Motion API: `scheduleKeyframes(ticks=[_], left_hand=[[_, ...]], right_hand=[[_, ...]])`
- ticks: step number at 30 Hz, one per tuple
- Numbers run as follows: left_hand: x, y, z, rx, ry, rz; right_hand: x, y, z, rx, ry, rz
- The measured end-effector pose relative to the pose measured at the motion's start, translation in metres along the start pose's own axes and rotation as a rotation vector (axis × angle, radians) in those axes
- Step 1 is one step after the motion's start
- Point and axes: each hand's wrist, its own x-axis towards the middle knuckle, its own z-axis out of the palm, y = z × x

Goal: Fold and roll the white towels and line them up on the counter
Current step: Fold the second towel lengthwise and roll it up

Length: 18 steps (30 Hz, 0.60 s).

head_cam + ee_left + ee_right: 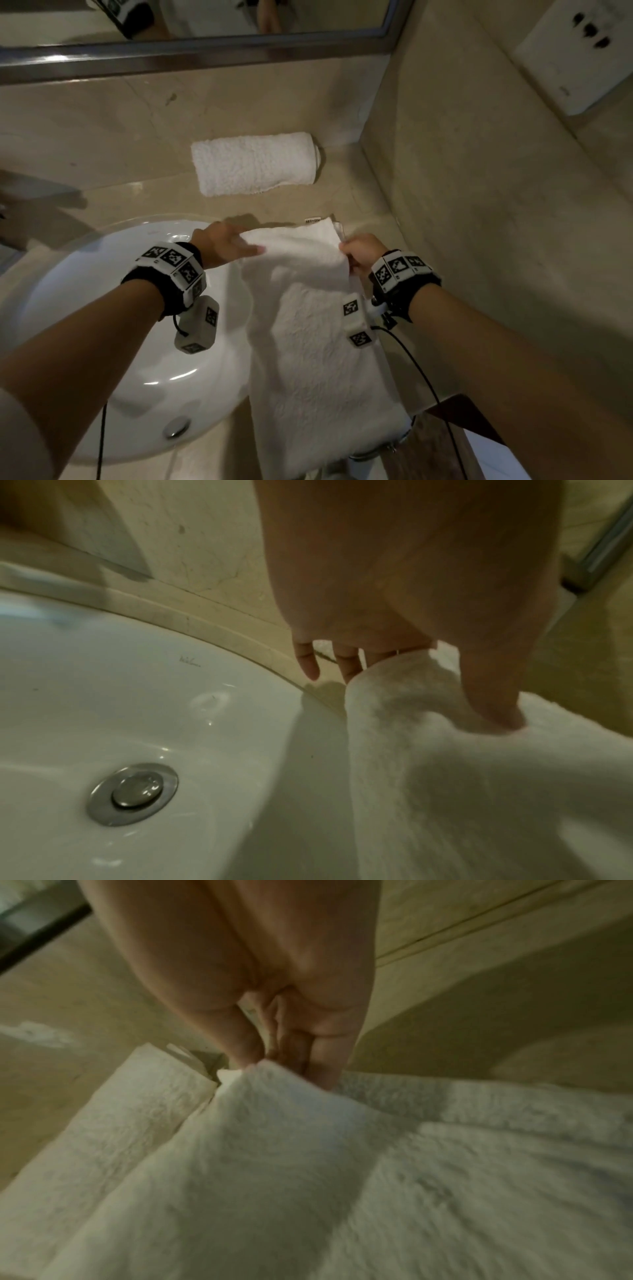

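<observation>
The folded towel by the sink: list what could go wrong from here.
1. The folded towel has its left edge over the sink basin; that side may sag into the bowl and skew the roll.
2. The left hand and right hand each pinch only a far corner, so the middle could droop and the roll come out loose.
3. Its near end hangs past the counter edge; the weight might drag it off.

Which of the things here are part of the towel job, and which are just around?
Part of the job: flat towel, gripped by left hand and right hand; rolled towel; counter.
Just around: sink, drain plug, mirror, wall socket.
</observation>
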Motion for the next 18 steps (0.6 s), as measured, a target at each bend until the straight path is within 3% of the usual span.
scheduleKeyframes(ticks=[4, 9, 15, 18], left_hand=[[0.006, -0.009, 0.002, -0.042, -0.014, -0.060], [0.014, -0.017, 0.015, -0.093, 0.143, -0.074], [0.018, -0.018, 0.022, -0.148, 0.197, -0.121], [0.022, -0.021, 0.024, -0.193, 0.205, -0.123]], right_hand=[[0.006, 0.013, -0.005, -0.207, 0.056, 0.001], [0.010, 0.014, 0.000, -0.323, 0.167, -0.005], [0.013, 0.000, 0.007, -0.306, 0.216, -0.146], [0.021, -0.009, 0.014, -0.291, 0.218, -0.128]])
